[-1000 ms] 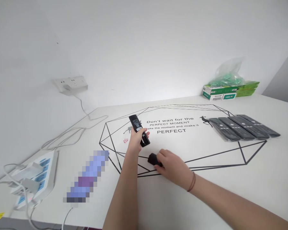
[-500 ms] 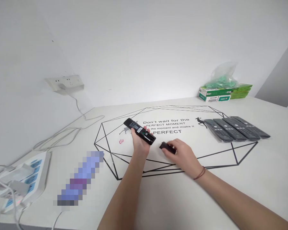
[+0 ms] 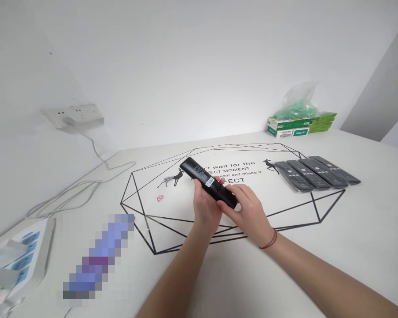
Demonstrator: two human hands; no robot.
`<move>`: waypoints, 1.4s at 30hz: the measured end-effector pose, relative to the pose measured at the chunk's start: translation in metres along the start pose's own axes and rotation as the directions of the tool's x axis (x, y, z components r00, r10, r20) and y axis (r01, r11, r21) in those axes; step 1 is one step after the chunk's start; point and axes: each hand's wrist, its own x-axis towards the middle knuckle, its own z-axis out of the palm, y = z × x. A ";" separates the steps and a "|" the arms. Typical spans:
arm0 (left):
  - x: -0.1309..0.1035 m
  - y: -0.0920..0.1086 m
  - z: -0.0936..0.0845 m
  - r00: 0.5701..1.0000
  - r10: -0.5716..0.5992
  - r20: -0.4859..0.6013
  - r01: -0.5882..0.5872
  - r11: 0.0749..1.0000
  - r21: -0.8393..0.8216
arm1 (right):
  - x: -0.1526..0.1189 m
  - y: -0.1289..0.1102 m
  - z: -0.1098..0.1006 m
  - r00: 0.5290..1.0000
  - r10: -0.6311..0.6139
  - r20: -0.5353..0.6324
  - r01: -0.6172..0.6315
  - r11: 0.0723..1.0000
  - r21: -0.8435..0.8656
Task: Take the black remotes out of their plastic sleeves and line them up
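A black remote control [image 3: 199, 173] lies back side up in my left hand [image 3: 206, 212], whose fingers and thumb wrap round its middle. A white label shows on its back. My right hand [image 3: 247, 210] grips a black battery cover [image 3: 228, 197] between thumb and fingers, at the remote's lower right end. The cover lies over most of the battery compartment, with a small gap showing near the label. Whether it is fully seated I cannot tell.
Several remotes in clear plastic sleeves [image 3: 315, 173] lie in a row at the right. Green and white boxes [image 3: 288, 126] with a plastic bag [image 3: 298, 104] on top stand by the wall. At left are a power strip [image 3: 36, 260], white cables [image 3: 82, 183] and a blurred-out object [image 3: 99, 256].
My right hand has brought the battery cover left onto the remote's open compartment. My left hand has shifted slightly right with the remote. The view has turned a little.
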 end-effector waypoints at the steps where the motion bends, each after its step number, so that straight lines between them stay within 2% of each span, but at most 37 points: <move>1: 0.000 0.000 0.000 1.000 0.004 0.012 -0.004 1.000 -0.002 | 0.000 -0.001 0.000 1.000 -0.002 -0.004 0.002 1.000 0.002; 6: -0.004 0.001 0.004 0.999 -0.015 0.035 0.015 1.000 -0.013 | 0.000 -0.002 0.001 1.000 -0.010 -0.018 0.011 1.000 0.021; 10: -0.008 -0.002 0.010 0.999 0.041 0.009 -0.040 0.995 -0.088 | -0.001 -0.001 0.002 0.999 -0.016 -0.033 0.017 0.999 0.033; 15: -0.006 -0.009 0.009 0.997 0.077 0.003 -0.076 0.990 -0.119 | -0.003 0.001 0.003 0.999 -0.035 -0.032 0.035 0.999 0.018; 19: -0.002 -0.014 0.005 0.998 0.050 -0.048 -0.055 0.993 -0.109 | -0.004 0.003 0.004 0.999 -0.037 -0.010 0.037 0.999 -0.004; 27: 0.004 -0.022 -0.003 0.996 0.009 -0.083 -0.017 0.996 -0.093 | -0.004 0.003 0.008 1.000 -0.018 0.003 0.018 0.998 -0.063; 33: 0.005 -0.023 -0.002 0.994 -0.050 -0.102 0.039 0.993 -0.109 | -0.001 -0.001 0.007 0.999 -0.037 -0.004 0.037 0.997 -0.064; 38: 0.003 -0.014 0.001 0.997 -0.050 -0.056 0.048 0.998 -0.048 | 0.001 0.003 0.007 0.993 0.072 0.096 -0.075 0.997 0.033; 42: 0.002 -0.016 0.000 0.995 -0.070 -0.074 0.075 0.995 0.065 | 0.004 0.010 0.008 0.948 0.194 0.252 -0.231 0.965 0.125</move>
